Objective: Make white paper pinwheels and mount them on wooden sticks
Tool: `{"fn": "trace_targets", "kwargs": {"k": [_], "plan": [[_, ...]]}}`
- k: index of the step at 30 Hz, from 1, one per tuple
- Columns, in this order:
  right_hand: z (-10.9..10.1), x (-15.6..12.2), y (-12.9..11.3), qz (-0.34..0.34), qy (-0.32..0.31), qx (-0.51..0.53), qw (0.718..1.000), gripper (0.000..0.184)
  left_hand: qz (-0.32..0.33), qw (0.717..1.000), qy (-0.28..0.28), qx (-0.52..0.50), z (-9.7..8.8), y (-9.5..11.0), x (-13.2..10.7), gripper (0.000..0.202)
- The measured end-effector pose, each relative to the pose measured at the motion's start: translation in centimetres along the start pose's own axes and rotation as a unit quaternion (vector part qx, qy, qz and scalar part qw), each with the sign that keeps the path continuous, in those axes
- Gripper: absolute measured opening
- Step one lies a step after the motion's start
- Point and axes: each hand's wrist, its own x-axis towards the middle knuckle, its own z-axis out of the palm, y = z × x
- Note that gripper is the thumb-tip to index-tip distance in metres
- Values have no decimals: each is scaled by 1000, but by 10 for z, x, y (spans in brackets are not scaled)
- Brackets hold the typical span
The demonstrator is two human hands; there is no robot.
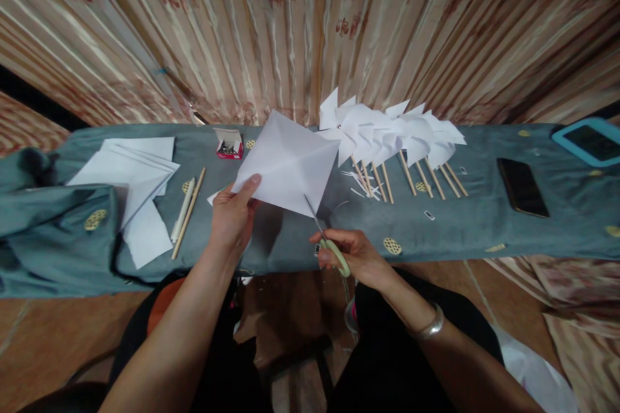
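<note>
My left hand (235, 214) grips the left corner of a square sheet of white paper (290, 158), thumb on top and fingers underneath. Creases run from corner to corner of the sheet, which is held above the cloth-covered table. In my right hand (351, 251) is a pair of scissors (334, 251) with pale green handles, fingers closed around them. Their blades meet the paper near its lower corner. Behind and to the right lie several white paper pinwheels (368, 132) on wooden sticks, overlapping in a row.
Left on the grey-green cloth (475, 232) are loose white sheets (145, 206), a wooden stick (188, 213) and a white rolled tube (183, 210). A small red box (229, 145) holds metal pins. Paper scraps (356, 190), a black phone (523, 187) and a blue-framed tablet (593, 142) lie rightward. A curtain (300, 32) hangs behind.
</note>
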Motion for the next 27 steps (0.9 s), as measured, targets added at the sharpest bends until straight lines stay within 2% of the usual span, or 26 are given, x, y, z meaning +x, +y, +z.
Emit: {"fn": "trace_targets", "kwargs": {"k": [10, 18, 27], "plan": [[2, 1, -1, 22, 12, 6, 1000, 40, 5, 1000, -7, 0, 0, 0, 0, 22], [0, 1, -3, -5, 4, -17, 1000, 38, -4, 1000, -15, 14, 1, -5, -2, 27], [2, 2, -6, 1, 15, -3, 1000, 39, 1, 1000, -20, 24, 2, -5, -2, 26]]}}
